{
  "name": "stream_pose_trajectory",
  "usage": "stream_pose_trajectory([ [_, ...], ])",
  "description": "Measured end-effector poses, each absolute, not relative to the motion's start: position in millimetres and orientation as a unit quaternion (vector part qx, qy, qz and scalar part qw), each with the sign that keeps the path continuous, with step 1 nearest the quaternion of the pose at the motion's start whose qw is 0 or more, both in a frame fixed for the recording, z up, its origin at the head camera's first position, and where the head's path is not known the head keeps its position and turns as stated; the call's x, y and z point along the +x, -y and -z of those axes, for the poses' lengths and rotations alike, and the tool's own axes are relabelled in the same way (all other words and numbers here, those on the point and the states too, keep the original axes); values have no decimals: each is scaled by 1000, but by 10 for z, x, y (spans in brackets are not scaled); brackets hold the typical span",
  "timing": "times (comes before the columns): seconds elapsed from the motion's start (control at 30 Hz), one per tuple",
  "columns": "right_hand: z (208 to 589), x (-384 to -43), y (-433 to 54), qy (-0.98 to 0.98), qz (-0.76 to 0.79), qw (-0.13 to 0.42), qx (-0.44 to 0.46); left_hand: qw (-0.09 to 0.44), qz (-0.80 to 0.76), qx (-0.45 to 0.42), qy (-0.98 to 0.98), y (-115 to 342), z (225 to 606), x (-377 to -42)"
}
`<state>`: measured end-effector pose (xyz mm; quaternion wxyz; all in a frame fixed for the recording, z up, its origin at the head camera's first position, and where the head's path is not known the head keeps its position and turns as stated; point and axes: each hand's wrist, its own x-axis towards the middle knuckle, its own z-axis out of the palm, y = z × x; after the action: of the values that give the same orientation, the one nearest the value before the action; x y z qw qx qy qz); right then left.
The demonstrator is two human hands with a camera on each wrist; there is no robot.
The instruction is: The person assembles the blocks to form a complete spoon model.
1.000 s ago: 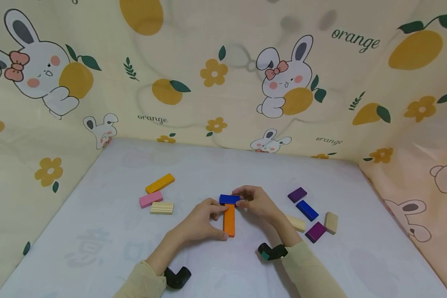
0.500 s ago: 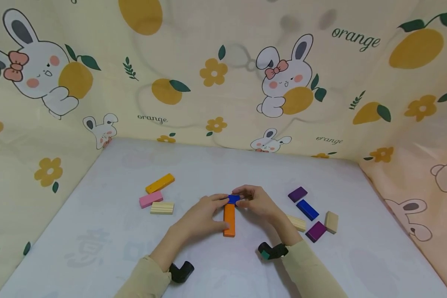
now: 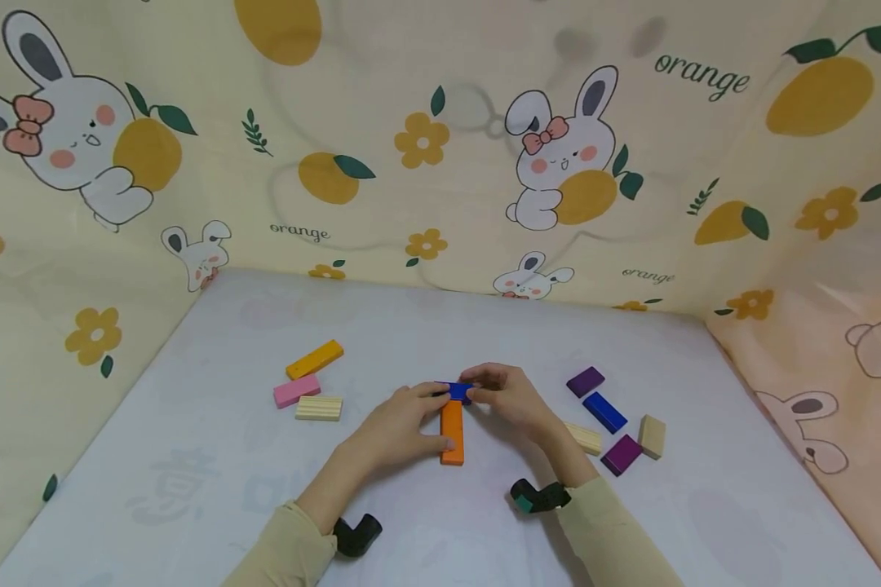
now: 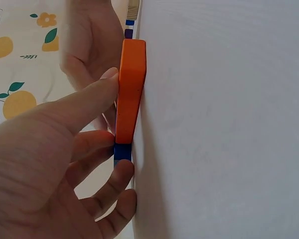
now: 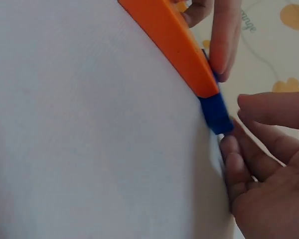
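A: First entry: what is the left hand (image 3: 392,425) doing?
B: Spanning two pieces, fairly wide: thumb resting on the orange block (image 3: 452,430), fingers touching the left end of the crosswise blue block (image 3: 459,392).
A: And the right hand (image 3: 511,399)?
B: Loosely curving, its thumb and fingers sitting at the blue piece's right end. Whether it is gripping or merely touching, I cannot tell.
A: Position of those two pieces?
B: Both are lying mid-counter (image 3: 426,522), the orange one pointing toward the person, the blue one crossing its far end and making a T.
A: At the wrists?
B: Two small black devices, one of them the left device (image 3: 358,536), the other the right device (image 3: 538,496); pale sleeves (image 3: 282,546) are covering the forearms.
A: Left-hand group?
B: Three, lying near one another: yellow block (image 3: 314,359), pink block (image 3: 297,391), ridged wooden block (image 3: 319,408).
A: Right-hand group?
B: Five: dark purple block (image 3: 585,381), second blue block (image 3: 605,412), magenta block (image 3: 622,455), plain wooden block (image 3: 652,437) standing just beside it, and a pale ridged block (image 3: 586,439), partly hiding behind the right wrist.
A: Surround?
B: Cream printed cloth (image 3: 382,106), showing rabbits, oranges and flowers, is hanging behind.
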<state>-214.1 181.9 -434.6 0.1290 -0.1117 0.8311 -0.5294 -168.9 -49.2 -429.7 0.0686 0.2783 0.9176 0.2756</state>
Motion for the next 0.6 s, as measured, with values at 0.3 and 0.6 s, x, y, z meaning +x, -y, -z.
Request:
stream_pose_trajectory([
  [0.3,4082,-1779,-2275,-864,498,35,-63,57,-269,277,-921,464,4285,-1665],
  [0.6,3878,-1254,-2946,-851,520,-48,51,59,-267,272,-922,472,4275,-1653],
])
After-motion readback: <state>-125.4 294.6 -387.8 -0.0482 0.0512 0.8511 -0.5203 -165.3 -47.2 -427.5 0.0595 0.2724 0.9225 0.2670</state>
